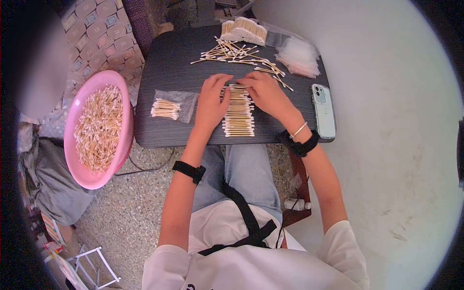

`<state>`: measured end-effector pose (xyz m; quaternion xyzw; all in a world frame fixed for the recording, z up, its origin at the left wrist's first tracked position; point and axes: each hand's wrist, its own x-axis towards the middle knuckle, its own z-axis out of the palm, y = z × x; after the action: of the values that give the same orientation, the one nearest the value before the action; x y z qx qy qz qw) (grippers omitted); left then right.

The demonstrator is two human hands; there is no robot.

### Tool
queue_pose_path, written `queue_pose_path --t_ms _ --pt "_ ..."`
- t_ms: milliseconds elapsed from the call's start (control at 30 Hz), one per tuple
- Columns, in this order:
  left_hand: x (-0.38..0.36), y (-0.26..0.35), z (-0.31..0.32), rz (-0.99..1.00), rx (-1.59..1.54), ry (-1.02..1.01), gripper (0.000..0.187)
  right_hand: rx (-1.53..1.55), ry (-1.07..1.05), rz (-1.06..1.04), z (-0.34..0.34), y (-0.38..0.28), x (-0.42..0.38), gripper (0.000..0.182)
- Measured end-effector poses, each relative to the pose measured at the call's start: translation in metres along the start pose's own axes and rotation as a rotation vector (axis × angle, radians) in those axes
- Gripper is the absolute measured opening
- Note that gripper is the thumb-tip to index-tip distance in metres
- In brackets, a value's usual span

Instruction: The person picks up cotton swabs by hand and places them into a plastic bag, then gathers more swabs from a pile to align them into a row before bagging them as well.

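Note:
A neat row of cotton swabs [239,116] lies side by side on the dark table, running from near its front edge toward the middle. My left hand [212,99] rests at the row's upper left, fingers curved forward and thumb apart beside the swab tips. Opposite it, my right hand [266,96] is at the upper right ends, its fingers bent inward. Both sets of fingertips are close together at the far end of the row. Loose cotton swabs [227,50] are scattered beyond my hands. A clear bag with swabs [166,108] lies left of my left hand.
Bundled swabs [244,31] stand at the table's back, beside a stack of clear plastic bags [298,57]. A phone [324,111] lies at the right edge of the table [166,58]. Left of it is a pink basin [126,130] full of swabs. A pale wall is at the right.

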<state>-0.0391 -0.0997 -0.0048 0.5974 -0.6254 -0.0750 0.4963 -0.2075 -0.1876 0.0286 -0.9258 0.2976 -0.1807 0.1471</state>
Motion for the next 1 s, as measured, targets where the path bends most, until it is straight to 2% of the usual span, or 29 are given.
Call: queue_pose_path --t_ms 133,233,333,433,633,800,1000 --pt "-0.002 -0.001 0.0 -0.044 0.003 -0.036 0.022 -0.065 -0.024 0.055 -0.006 0.004 -0.024 0.045" --pt "-0.002 -0.001 0.0 -0.041 0.018 -0.046 0.021 -0.118 -0.125 0.101 -0.018 -0.005 -0.047 0.057" --pt "-0.004 -0.003 0.004 -0.004 0.041 -0.031 0.021 -0.055 -0.15 0.14 -0.018 -0.009 -0.06 0.062" --pt "-0.003 -0.002 0.004 0.03 0.046 -0.018 0.019 0.032 -0.065 0.14 -0.009 -0.013 -0.063 0.061" --pt "-0.002 0.004 -0.001 0.004 0.04 -0.003 0.022 -0.02 0.151 0.086 0.018 -0.007 -0.048 0.051" --pt "-0.003 0.003 0.003 0.074 0.09 -0.007 0.025 -0.093 0.169 0.068 0.024 -0.01 -0.044 0.042" --pt "-0.001 0.012 -0.001 -0.056 0.035 -0.011 0.026 -0.095 0.234 0.064 0.027 -0.011 -0.046 0.038"
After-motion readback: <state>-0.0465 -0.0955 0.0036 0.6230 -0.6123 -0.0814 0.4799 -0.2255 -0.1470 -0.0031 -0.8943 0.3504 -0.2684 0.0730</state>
